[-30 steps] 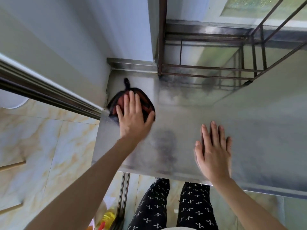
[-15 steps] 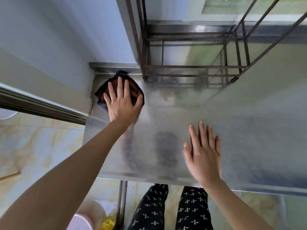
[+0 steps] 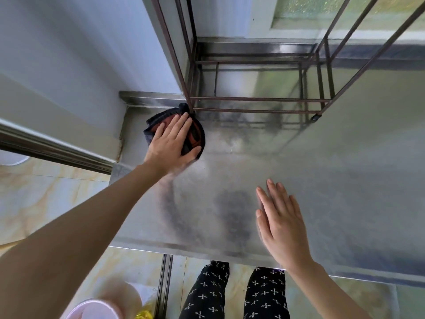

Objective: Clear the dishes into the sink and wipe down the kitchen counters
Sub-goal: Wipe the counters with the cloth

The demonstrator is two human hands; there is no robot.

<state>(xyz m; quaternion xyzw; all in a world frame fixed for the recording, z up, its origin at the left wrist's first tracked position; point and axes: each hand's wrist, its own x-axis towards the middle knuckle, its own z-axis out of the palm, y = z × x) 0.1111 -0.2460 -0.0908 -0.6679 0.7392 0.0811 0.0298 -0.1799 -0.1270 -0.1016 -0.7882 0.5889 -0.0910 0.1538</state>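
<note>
The cloth [image 3: 194, 132] has been pushed from the left edge of the counter [image 3: 345, 180] up toward the back corner. A second ago it lay near the left edge; now its top tip touches the foot of the metal rack [image 3: 257, 104]. It is pressed flat under the left hand [image 3: 171, 143], just beside the wall [image 3: 69, 65] and the raised steel strip at the back.

The fingers of the left hand are stretched out flat and close together on top of the cloth, with the thumb spread to the side. The cloth is pressed down, not gripped.

The right hand [image 3: 279, 224] has hardly been moved. It is held open near the front edge, fingers straight and a little apart, and nothing is held in it. Whether the palm rests on the steel cannot be told.

A faint gray smear is seen on the steel below the left wrist. It may be a mark from wiping or only a shadow of the arm.

No dishes are seen on this part of the counter, so the wiping step seems to be in hand. The left side looks covered. The wide stretch to the right and the strip under the rack likely still need to be wiped.
</note>
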